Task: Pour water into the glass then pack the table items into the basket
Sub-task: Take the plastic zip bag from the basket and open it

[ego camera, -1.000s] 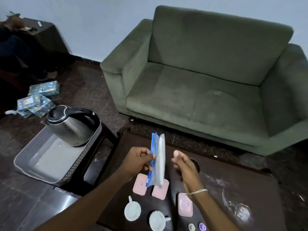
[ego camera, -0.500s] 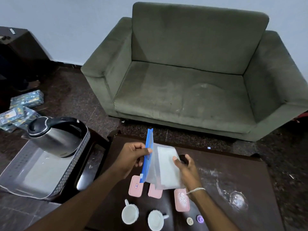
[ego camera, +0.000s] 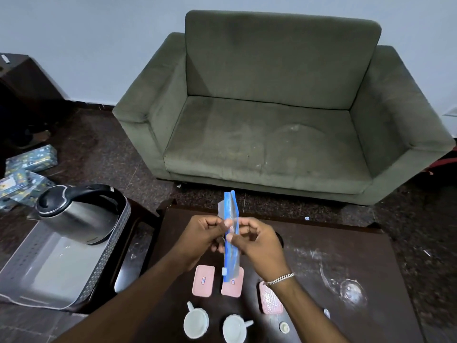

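Above the dark wooden table (ego camera: 321, 248) I hold a clear zip bag with a blue seal (ego camera: 232, 214) edge-on and upright. My left hand (ego camera: 201, 235) pinches it from the left, my right hand (ego camera: 257, 241) from the right. Under the bag lie two pink pads (ego camera: 203, 280) (ego camera: 233, 285), and a third pink pad (ego camera: 269, 302) sits partly under my right wrist. Two white cups (ego camera: 196, 323) (ego camera: 235, 329) stand at the near edge. A steel kettle (ego camera: 79, 214) sits in the grey perforated basket (ego camera: 113, 246) on the left. A clear glass (ego camera: 351, 292) stands at the table's right.
A green sofa (ego camera: 272, 125) fills the space beyond the table. The basket rests on a dark side stand (ego camera: 138, 219). Wrapped patterned packets (ego camera: 27, 167) lie on the floor at far left. A small round cap (ego camera: 284, 326) lies near the cups.
The bag has turned from broadside to edge-on. My right hand has moved from its lower side up to its sealed edge, close to my left hand. The view has shifted slightly right.
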`<state>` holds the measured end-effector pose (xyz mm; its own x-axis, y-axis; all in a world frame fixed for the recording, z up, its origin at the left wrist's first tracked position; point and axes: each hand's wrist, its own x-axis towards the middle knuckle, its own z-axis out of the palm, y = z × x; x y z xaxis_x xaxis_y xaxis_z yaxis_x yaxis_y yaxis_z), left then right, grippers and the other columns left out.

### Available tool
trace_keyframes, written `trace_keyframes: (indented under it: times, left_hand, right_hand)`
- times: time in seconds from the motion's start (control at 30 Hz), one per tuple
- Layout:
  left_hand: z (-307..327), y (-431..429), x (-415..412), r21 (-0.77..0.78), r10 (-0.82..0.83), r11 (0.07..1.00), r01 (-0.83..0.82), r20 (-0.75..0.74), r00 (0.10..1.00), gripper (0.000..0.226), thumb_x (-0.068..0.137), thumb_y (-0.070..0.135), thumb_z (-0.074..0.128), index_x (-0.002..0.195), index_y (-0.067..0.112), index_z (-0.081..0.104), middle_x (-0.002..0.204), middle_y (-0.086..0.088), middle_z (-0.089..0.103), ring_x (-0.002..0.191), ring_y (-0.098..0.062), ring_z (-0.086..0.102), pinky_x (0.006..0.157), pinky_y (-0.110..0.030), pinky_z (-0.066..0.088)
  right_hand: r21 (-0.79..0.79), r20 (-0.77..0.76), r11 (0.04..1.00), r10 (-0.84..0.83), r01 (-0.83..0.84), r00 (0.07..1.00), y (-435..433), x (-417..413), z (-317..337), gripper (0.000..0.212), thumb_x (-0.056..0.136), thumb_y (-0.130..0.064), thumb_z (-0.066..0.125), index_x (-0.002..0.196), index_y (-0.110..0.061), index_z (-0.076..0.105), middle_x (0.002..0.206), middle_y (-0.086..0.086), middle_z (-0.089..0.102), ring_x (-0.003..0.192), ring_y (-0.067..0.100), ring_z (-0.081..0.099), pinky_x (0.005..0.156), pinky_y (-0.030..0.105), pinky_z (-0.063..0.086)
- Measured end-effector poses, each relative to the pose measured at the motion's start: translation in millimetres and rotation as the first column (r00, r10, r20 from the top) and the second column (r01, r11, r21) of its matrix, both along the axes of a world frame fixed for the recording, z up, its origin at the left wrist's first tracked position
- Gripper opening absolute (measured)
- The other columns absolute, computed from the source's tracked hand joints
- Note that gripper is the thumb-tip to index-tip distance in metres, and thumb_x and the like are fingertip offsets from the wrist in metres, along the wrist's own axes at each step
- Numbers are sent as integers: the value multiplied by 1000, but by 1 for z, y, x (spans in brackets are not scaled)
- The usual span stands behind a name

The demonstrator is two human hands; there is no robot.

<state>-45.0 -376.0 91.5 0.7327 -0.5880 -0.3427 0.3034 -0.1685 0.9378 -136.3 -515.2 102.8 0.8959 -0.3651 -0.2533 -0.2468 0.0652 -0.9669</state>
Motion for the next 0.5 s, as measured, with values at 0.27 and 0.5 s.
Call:
trace_keyframes:
  times: [0.27, 0.5]
  left_hand:
    - [-2, 8, -5, 283, 43, 928, -242, 564, 824, 34, 77, -5, 62, 88, 24, 48, 66, 0, 51, 55, -12, 50, 57, -36, 50]
    - [9, -3, -14, 438, -203, 883, -169, 680, 704, 45, 85, 1, 49, 123, 14, 72, 134, 6, 60, 111, -11, 64, 94, -34, 52]
  right_hand:
    - [-426, 50, 898, -96, 108, 994, -28, -12, 0, 63, 80, 9, 63, 127, -33, 56, 82, -2, 70, 72, 15, 70, 73, 30, 57]
    - [-844, -106, 524, 49, -116, 993, -45, -16, 10, 31, 78, 2, 62, 96, -18, 76, 104, 2, 53, 80, 27, 61, 60, 38, 54]
